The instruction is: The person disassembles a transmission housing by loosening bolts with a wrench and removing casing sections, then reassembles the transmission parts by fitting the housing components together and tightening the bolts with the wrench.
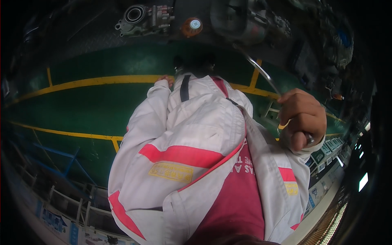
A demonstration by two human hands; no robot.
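Note:
My right hand [301, 118] is raised at the right, its fingers wrapped round a long shiny metal bar [264, 73]. The bar slants away to the far left, and its other end shows below my fist. Its far end lies in shadow near the dark bench, so I cannot make out what tool it is. Low beside my jacket hangs my left hand [165, 80], small in the picture; the sleeve and shadow leave its fingers unclear, and nothing shows in it. Beyond both hands a cast metal housing [141, 18] with a round bore sits on the dark surface.
An orange round part [191, 27] with a pale square on top sits right of the housing. More dark metal parts [277, 24] crowd the far right. Yellow lines [102, 80] cross the green floor [81, 102]. A blue frame [61, 154] and white racks [67, 196] stand at the left.

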